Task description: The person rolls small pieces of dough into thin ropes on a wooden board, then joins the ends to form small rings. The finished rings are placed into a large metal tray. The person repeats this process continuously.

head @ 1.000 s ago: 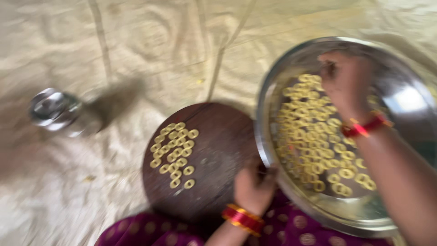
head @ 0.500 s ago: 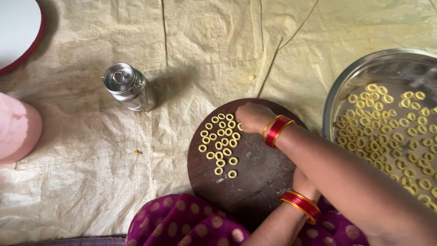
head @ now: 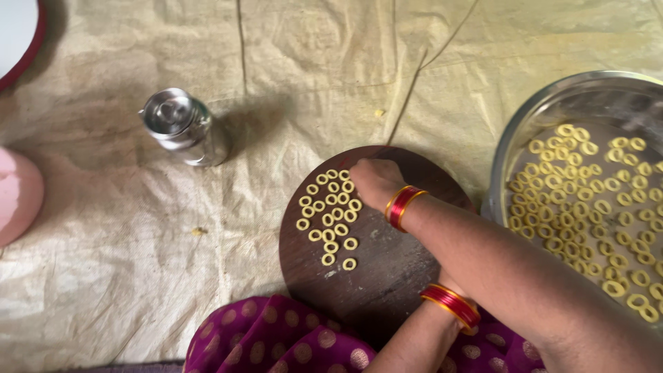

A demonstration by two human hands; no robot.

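Head view. Fingers [head: 356,170] of right hand [head: 373,183] curled down and close together, tips touching the board at the upper right corner of the rings [head: 330,215]. Impossible to tell whether a ring sits pinched between them or merely under them. Right forearm reaching across from lower right, red bangle [head: 404,206] at the wrist. Left hand almost wholly hidden beneath that forearm, only its wrist with a second bangle [head: 452,305] in sight near the board's lower right edge; finger state not to be told.

Rings: small, pale yellow, packed in a loose cluster on the left half of the round dark board [head: 387,269], most of them touching, a few strays at the bottom. Many more of the same spread in the steel tray [head: 511,148] just right of the board.

Seemingly fine work at the cluster's edge. Best done with fingertips only, light pressure, one ring at a time, wrist kept lifted off the rows already laid so as not to smear or squash them.

Elsewhere: steel can [head: 181,126] upright on the creased sheet [head: 103,262], well left of the board; pink object [head: 17,197] at the left edge; dotted purple cloth [head: 276,345] along the bottom.
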